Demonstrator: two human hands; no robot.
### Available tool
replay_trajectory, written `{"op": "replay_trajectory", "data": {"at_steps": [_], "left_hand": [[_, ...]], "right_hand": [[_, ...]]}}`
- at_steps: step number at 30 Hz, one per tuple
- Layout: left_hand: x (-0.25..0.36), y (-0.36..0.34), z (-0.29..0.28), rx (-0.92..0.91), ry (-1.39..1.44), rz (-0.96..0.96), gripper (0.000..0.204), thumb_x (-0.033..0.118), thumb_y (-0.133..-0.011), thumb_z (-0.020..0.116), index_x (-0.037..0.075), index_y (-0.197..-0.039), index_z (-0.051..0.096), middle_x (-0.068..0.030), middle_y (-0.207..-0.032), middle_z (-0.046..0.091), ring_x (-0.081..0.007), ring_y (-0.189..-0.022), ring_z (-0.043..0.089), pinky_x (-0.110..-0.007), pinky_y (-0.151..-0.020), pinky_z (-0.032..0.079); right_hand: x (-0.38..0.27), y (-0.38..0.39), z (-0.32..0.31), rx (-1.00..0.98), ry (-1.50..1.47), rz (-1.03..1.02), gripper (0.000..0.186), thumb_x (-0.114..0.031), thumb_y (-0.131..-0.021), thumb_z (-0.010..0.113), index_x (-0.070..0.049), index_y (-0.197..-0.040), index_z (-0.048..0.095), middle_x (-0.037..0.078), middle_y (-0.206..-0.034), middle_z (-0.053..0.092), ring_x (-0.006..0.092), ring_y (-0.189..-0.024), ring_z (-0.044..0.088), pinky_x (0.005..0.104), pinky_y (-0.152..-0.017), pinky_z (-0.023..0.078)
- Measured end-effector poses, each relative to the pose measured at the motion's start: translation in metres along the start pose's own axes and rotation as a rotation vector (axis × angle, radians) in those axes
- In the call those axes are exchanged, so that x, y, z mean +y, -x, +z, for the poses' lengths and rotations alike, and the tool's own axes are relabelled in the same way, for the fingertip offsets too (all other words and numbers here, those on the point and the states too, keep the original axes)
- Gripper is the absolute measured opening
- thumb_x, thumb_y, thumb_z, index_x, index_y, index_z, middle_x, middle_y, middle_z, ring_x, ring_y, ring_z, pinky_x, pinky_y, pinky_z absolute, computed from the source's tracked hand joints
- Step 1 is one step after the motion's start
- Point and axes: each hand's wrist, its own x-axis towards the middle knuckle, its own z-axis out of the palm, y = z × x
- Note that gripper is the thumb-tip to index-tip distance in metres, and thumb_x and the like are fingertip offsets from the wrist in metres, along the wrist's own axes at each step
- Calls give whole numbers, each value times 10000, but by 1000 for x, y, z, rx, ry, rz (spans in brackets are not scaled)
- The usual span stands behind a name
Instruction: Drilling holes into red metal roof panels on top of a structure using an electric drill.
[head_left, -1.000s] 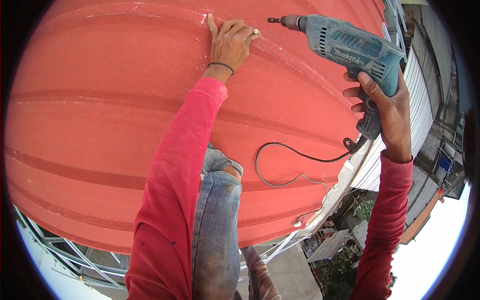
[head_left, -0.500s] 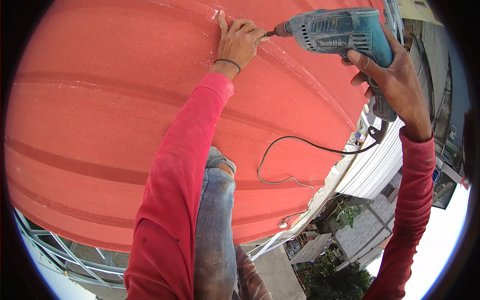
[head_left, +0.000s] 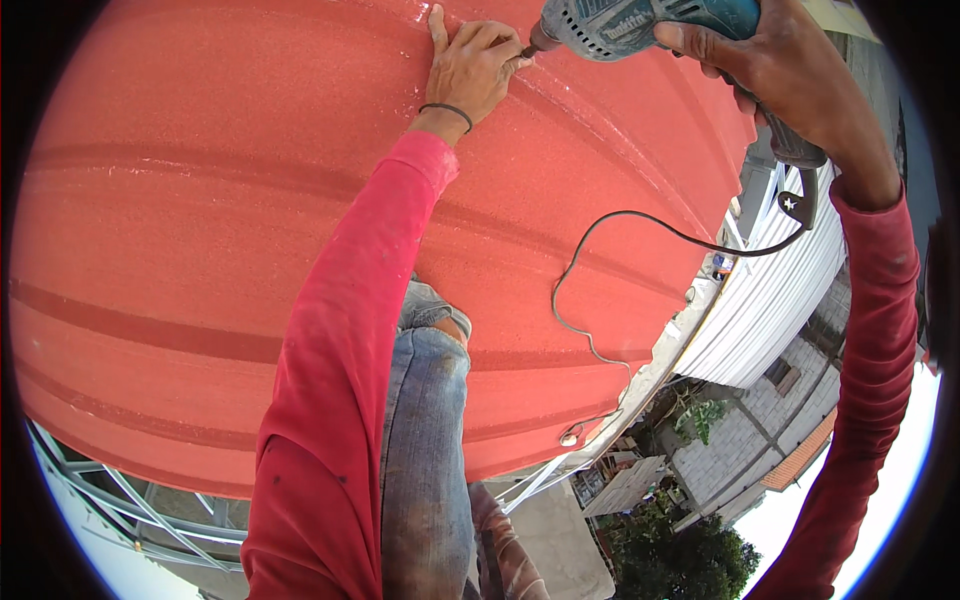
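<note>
My right hand [head_left: 800,75] is wrapped around the handle of a teal and black corded power drill [head_left: 640,25], partly cut off by the upper edge. The drill points left, its dark chuck and bit [head_left: 536,40] ending at the fingertips of my left hand [head_left: 472,75]. Thumb and forefinger of that hand pinch together at the bit's tip; whatever sits between them is too small to make out. The left hand rests on a ridge of the red ribbed metal roof [head_left: 230,240], with one finger stretched out along it.
The drill's black cable [head_left: 570,300] loops over the roof to a small white connector [head_left: 570,438] near the roof's edge. My denim-clad leg [head_left: 430,450] is on the roof below my left arm. Beyond the edge lie white corrugated sheeting [head_left: 760,310], metal framing [head_left: 130,500] and buildings below.
My right hand has raised the drill's body upward and tilted it, its handle swinging right. The cable has shifted right with it. My left hand stays nearly in place at the bit's tip.
</note>
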Motion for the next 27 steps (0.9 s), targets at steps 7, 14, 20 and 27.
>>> {"op": "replay_trajectory", "data": {"at_steps": [7,14,20,27], "left_hand": [[-3,-3,-3,129,114,28,69,178,-912,684,124,-933,720,16,-1055,651,-208,-1111,598,-741,-1191,111],[0,-2,1,130,133,9,110,213,-907,698,115,-946,727,3,-1053,656,-200,-1157,594,-709,-1195,124],[-4,-2,-4,96,74,2,138,252,-903,702,127,-884,756,23,-1040,657,-189,-1141,590,-691,-1201,114],[0,-6,2,115,106,-40,168,272,-914,687,150,-839,775,49,-978,676,-180,-1102,588,-686,-1202,101]], "right_hand": [[4,9,30,232,378,-121,614,-342,-876,828,37,-1289,577,45,-697,656,110,-504,603,265,-460,508],[-12,-4,20,102,85,111,626,-327,-877,828,53,-1305,574,61,-709,665,121,-506,609,278,-468,510],[25,-15,24,219,259,-282,591,-268,-879,824,65,-1298,574,90,-758,688,146,-545,635,289,-522,525],[6,10,39,272,311,-142,520,-307,-873,829,1,-1226,602,55,-731,668,122,-542,609,284,-513,508]]}}
